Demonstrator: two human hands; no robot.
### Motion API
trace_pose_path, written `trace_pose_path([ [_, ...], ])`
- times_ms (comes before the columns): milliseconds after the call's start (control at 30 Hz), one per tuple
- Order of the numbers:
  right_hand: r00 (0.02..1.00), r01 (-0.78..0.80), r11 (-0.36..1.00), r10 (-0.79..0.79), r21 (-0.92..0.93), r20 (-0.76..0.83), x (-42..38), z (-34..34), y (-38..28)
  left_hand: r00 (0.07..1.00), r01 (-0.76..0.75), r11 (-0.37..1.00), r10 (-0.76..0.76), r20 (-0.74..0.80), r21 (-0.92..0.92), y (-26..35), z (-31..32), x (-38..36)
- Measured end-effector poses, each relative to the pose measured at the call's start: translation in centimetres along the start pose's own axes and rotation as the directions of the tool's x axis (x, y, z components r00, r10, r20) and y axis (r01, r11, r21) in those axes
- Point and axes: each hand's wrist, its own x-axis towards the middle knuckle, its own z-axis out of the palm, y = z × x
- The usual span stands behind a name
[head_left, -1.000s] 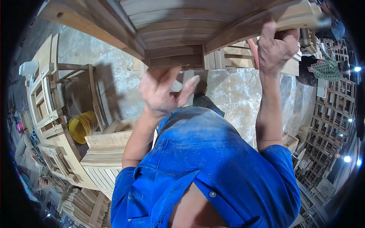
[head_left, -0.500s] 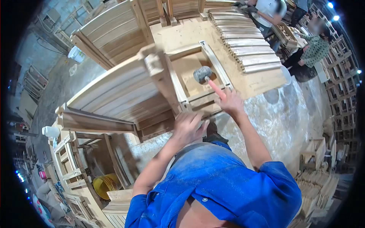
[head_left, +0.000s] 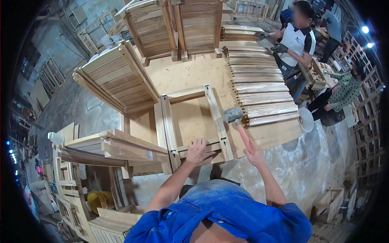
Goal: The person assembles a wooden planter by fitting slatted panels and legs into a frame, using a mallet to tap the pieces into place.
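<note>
A rubber mallet [head_left: 233, 115] with a dark grey head and a pinkish handle is in my right hand [head_left: 255, 154], its head over the right side of a wooden frame. My left hand [head_left: 196, 151] grips the front rail of that wooden frame [head_left: 216, 117], fingers over the top and thumb stretched along it. The rectangular frame lies on a plywood-topped table. Immediately left of it, a slatted wooden panel [head_left: 133, 148] with thick posts leans low, and a second slatted panel [head_left: 117, 77] stands behind.
Rows of slatted wooden pieces [head_left: 263, 87] lie at the right of the plywood top [head_left: 182, 77]. Beyond them stands a person in gloves [head_left: 298, 44]. Another person in a dotted top [head_left: 344, 91] is near a white bucket [head_left: 306, 120]. Further panels [head_left: 198, 26] stand at the back.
My left hand has moved onto the frame's front rail. The mallet has moved right, from over the frame's opening to its right side. The view has shifted, showing more of the back.
</note>
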Motion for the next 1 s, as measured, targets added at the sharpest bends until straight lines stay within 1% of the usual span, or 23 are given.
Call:
trace_pose_path([
  [67,1.0,-0.008,1.0,0.008,-0.025,0.012,1.6,-0.1,2.0,0.999,0.003,1.0,-0.003,-0.035,0.0,0.2,-2.5,1.0],
  [133,0.992,0.111,0.992,-0.114,-0.054,-0.05,2.7,1.3,3.6,0.993,0.082,0.992,-0.09,-0.079,-0.101,0.7,-5.8,2.1],
  [167,0.989,0.142,0.988,-0.144,-0.059,-0.023,3.4,2.4,4.3,0.967,0.058,0.971,-0.112,-0.228,-0.231,1.2,-8.4,3.1],
  [200,0.986,0.164,0.986,-0.163,0.038,-0.013,4.4,3.8,4.6,0.956,0.107,0.969,-0.162,-0.244,-0.224,1.2,-11.1,4.0],
  [233,0.982,0.184,0.973,-0.187,0.137,0.006,5.6,5.0,4.2,0.941,0.224,0.878,-0.307,-0.139,-0.423,0.9,-13.8,4.6],
  [267,0.971,0.224,0.965,-0.233,0.139,0.048,6.7,5.5,2.7,0.908,0.327,0.733,-0.419,-0.018,-0.596,0.9,-16.2,4.2],
  [300,0.972,0.231,0.973,-0.232,-0.017,-0.025,7.7,5.3,-0.2,0.884,0.354,0.723,-0.465,-0.04,-0.593,1.2,-18.4,3.3],
  [333,0.964,0.22,0.961,-0.24,-0.168,-0.111,8.6,5.1,-3.6,0.792,0.429,0.479,-0.608,0.062,-0.766,1.6,-20.6,2.5],
  [367,0.996,0.062,0.992,-0.055,0.106,-0.065,9.1,4.9,-7.3,0.739,0.443,0.342,-0.663,0.121,-0.829,2.0,-22.3,1.7],
  [400,0.996,0.084,0.99,-0.079,0.112,-0.051,10.3,4.7,-10.0,0.679,0.439,0.199,-0.712,0.179,-0.876,2.5,-24.0,1.0],
  [433,0.98,-0.058,0.762,-0.081,0.645,0.183,11.6,4.6,-12.6,0.66,0.122,0.157,-0.751,-0.039,-0.98,3.1,-25.3,0.1],
  [467,0.903,-0.312,0.291,-0.203,0.904,0.377,12.7,4.5,-15.1,0.57,-0.213,0.136,-0.787,-0.236,-0.967,3.9,-26.8,-0.5],
  [500,0.92,-0.258,0.182,-0.252,0.949,0.299,13.7,5.0,-17.7,0.514,-0.361,0.047,-0.824,-0.241,-0.932,4.9,-29.3,-0.8],
  [567,0.899,-0.106,0.1,-0.415,0.989,0.138,14.1,3.1,-23.9,0.56,-0.557,-0.048,-0.759,-0.332,-0.829,5.4,-34.3,-2.0],
  [600,0.871,-0.108,0.052,-0.477,0.993,0.119,13.6,0.8,-27.6,0.639,-0.604,-0.07,-0.639,-0.429,-0.794,4.4,-36.7,-3.4],
  [633,0.838,-0.116,0.003,-0.536,0.993,0.1,13.1,-1.5,-31.2,0.581,-0.588,0.077,-0.652,-0.487,-0.805,4.3,-39.0,-4.1],
  [667,0.831,-0.229,-0.108,-0.539,0.967,0.137,13.2,-2.6,-34.3,0.525,-0.553,0.226,-0.653,-0.546,-0.802,4.0,-40.8,-4.8],
  [700,0.797,-0.234,-0.088,-0.588,0.968,0.139,13.7,-3.2,-36.8,0.506,-0.547,0.251,-0.661,-0.554,-0.799,3.2,-42.1,-6.2],
  [767,0.74,-0.206,-0.035,-0.659,0.978,0.132,14.5,-4.0,-41.2,0.379,-0.346,0.355,-0.794,-0.475,-0.869,1.5,-44.2,-8.8],
  [800,0.72,-0.173,-0.001,-0.683,0.985,0.126,14.8,-3.9,-43.2,0.369,-0.343,0.37,-0.792,-0.486,-0.863,0.9,-44.6,-8.9],
  [833,0.741,-0.153,0.043,-0.656,0.987,0.144,15.3,-3.3,-45.1,0.249,-0.29,0.396,-0.847,-0.469,-0.871,-0.1,-44.6,-9.2],
  [867,0.72,-0.143,0.066,-0.678,0.987,0.15,15.6,-2.7,-46.6,0.122,-0.238,0.412,-0.886,-0.448,-0.88,-1.0,-44.5,-9.5],
  [1000,0.711,-0.168,0.204,-0.653,0.964,0.262,17.7,1.4,-49.9,0.165,-0.226,0.201,-0.957,-0.241,-0.953,-5.8,-43.4,-10.7],
])
